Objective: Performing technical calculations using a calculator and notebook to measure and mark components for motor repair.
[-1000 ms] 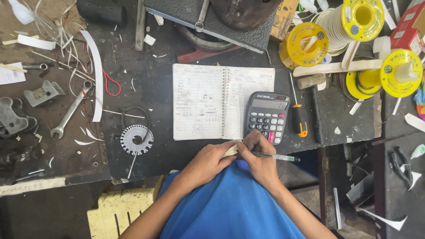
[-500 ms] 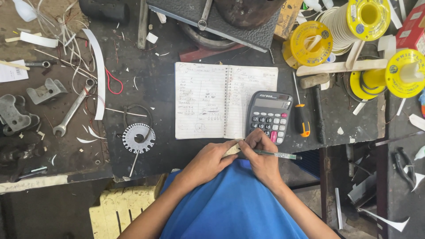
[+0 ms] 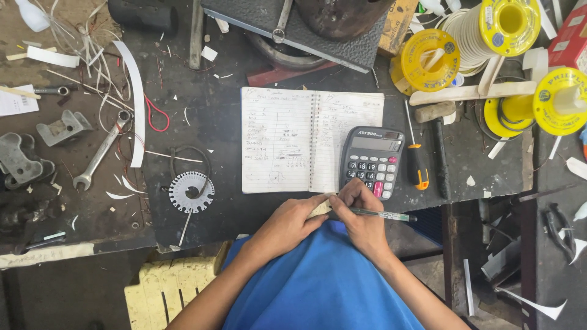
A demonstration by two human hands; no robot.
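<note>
At the bench's near edge in the head view, the left hand (image 3: 286, 227) pinched a small pale strip (image 3: 320, 209) between thumb and fingertips, while the right hand (image 3: 365, 215), fingers closed around a pen (image 3: 384, 214), held its tip at the strip, which lay just below the open spiral notebook (image 3: 310, 146). Judged from this, marking of the strip was under way but unfinished: figures already filled the notebook's pages, the calculator (image 3: 372, 161) sat at one o'clock of the hands, and the round toothed gauge (image 3: 191, 192) lay untouched at nine o'clock.
</note>
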